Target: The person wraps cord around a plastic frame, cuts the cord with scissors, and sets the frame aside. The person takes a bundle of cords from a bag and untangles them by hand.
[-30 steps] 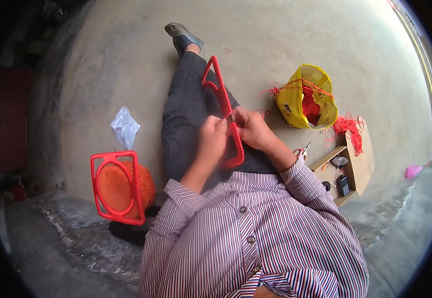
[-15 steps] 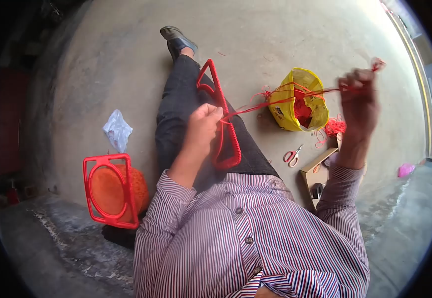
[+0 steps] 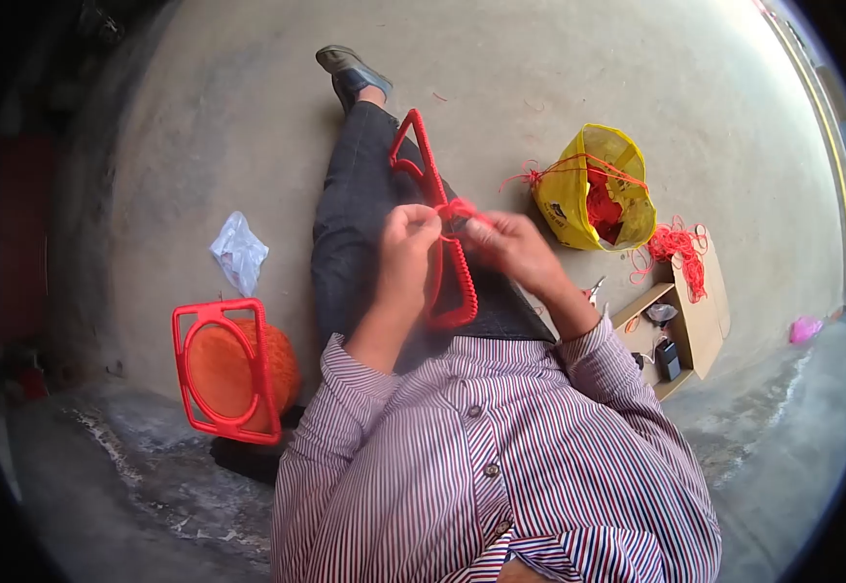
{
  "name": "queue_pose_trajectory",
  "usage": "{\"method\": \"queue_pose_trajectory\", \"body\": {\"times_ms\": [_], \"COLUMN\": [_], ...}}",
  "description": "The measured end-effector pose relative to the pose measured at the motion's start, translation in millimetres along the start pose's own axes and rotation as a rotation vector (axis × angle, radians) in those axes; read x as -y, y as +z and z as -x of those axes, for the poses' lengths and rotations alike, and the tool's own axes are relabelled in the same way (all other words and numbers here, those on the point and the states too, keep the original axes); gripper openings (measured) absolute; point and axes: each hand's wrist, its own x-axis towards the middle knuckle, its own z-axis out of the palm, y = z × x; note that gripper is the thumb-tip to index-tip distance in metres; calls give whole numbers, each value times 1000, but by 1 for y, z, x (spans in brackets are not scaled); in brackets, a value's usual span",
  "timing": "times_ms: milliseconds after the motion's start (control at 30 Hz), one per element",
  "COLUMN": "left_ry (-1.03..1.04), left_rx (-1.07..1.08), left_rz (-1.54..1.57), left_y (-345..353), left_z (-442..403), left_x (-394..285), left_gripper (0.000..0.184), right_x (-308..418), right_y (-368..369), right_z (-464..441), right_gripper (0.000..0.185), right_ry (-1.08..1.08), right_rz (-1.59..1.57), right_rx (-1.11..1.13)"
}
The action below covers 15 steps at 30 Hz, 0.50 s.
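Over my thigh stands a red cord-wrapped frame [image 3: 463, 282], tilted, its long side running between my hands. My left hand [image 3: 408, 251] is closed at that side, thumb and fingers pinched on the red cord where it meets the frame. Just right of the frame, my right hand [image 3: 518, 251] is closed around a bunched loop of red cord [image 3: 457, 208]. Motion blurs its fingers a little. The two hands are close together, and the exact path of the cord between them is hard to make out.
Right of my leg stands a yellow bag [image 3: 564, 209] holding red cord. Beside it are a red cord tangle [image 3: 671, 243], a cardboard box [image 3: 709, 311] with small items, and partly hidden scissors [image 3: 594, 291]. On the left are another red frame [image 3: 265, 374], an orange round object [image 3: 219, 374] and a plastic bag [image 3: 239, 253].
My right hand has come from far out right, where it held the cord stretched, back to the frame beside my left hand. The cord is now bunched there. My left hand stays at the frame.
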Motion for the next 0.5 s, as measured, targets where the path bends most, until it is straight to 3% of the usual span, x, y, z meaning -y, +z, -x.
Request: {"method": "queue_pose_trajectory", "body": {"times_ms": [67, 133, 200, 367, 467, 500], "left_ry": [-51, -199, -331, -405, -378, -369], "left_rx": [-105, -48, 45, 142, 178, 139], "left_rz": [122, 275, 328, 507, 491, 459], "left_y": [6, 13, 13, 0, -3, -1], "left_z": [6, 6, -3, -12, -11, -8], "left_x": [1, 2, 15, 25, 32, 29], "left_gripper": [31, 37, 35, 40, 32, 31], "right_x": [15, 33, 32, 45, 4, 2], "right_y": [-20, -38, -40, -48, -79, -80], "right_z": [-2, 2, 15, 65, 63, 58], "right_gripper": [23, 21, 20, 18, 14, 14], "right_ry": [-43, -106, -167, -115, -19, -18], "right_rz": [-59, -164, -70, 1, -144, -91], "right_rx": [-63, -125, -85, -97, -69, -151]}}
